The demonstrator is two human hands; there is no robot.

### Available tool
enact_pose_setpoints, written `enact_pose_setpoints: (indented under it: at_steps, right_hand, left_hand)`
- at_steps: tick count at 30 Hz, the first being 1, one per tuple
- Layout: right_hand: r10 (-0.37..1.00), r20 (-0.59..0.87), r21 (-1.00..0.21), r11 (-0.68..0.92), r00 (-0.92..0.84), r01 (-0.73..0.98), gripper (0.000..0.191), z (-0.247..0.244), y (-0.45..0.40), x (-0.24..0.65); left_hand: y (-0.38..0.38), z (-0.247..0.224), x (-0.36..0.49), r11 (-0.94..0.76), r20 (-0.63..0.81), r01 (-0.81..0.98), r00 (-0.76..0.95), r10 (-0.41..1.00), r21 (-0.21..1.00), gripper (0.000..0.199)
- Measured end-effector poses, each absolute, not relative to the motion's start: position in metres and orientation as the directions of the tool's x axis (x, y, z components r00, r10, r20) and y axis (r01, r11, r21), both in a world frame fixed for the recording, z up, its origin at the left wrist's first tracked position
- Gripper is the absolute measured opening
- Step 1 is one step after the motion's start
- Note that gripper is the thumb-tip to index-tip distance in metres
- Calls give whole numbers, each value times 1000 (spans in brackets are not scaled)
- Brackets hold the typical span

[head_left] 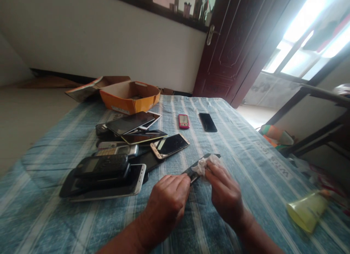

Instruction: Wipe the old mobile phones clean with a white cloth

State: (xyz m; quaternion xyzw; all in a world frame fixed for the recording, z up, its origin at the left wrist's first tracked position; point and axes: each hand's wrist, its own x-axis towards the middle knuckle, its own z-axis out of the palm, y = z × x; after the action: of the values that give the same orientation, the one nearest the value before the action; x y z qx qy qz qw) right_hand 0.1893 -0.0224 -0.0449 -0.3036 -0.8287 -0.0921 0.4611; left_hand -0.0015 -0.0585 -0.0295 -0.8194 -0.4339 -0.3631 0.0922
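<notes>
Striped cloth [246, 170] | dark phone [194, 175] | long axis: near-left to far-right

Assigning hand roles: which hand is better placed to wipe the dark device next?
Right hand, likely: it holds the crumpled white tissue against the dark device, while the left hand grips its near end.

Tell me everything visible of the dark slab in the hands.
The dark slab is thin and flat, perhaps a phone, its material unclear. It slants away toward the right over the striped cloth; whether they touch is unclear. The left hand grips its near end; the right hand holds a crumpled white tissue against it. Much of it is hidden.
</notes>
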Motion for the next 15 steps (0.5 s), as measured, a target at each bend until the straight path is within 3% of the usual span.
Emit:
enact_pose_setpoints:
  at_steps: [5, 11, 15]
  right_hand:
    - [396, 799, -101, 831, -454, 547, 41, -51, -36, 191]
    - [469, 824, -130, 704, -319, 698, 37, -57, -3, 221]
    - [460, 834, -137, 709, -306, 692, 37, -56, -5, 217]
  left_hand:
    - [-62, -38, 1, -620, 688, 778, 396, 608, 100, 21]
    - [-64, -47, 5, -605, 705, 794, 396, 589, 60, 24]
    - [-64, -40, 4, -609, 688, 789, 398, 607, 81, 24]
